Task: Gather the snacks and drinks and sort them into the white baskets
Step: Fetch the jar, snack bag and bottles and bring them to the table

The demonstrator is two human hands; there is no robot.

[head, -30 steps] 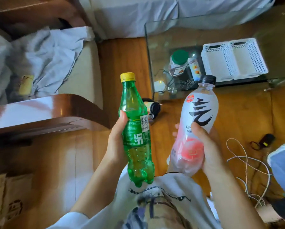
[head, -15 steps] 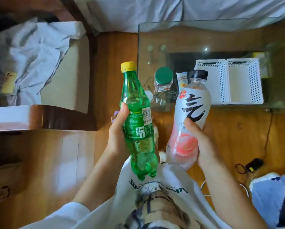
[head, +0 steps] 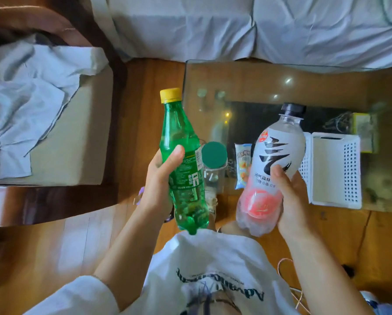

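The left hand (head: 158,178) grips the green bottle (head: 183,160) at its label, thumb across the front. The right hand (head: 290,194) wraps the white bottle (head: 274,155) low down, the white baskets (head: 333,171) just beyond its fingers.

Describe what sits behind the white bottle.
Behind the white bottle in the right hand: white baskets on the glass table, the nearer basket mostly covered. A snack packet shows beside it.

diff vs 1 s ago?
The person has closed in on the glass table: the baskets, jar and snack packet now sit nearer in view, just behind the bottles. Unchanged: left hand grips the green bottle, right hand grips the white bottle, both upright.
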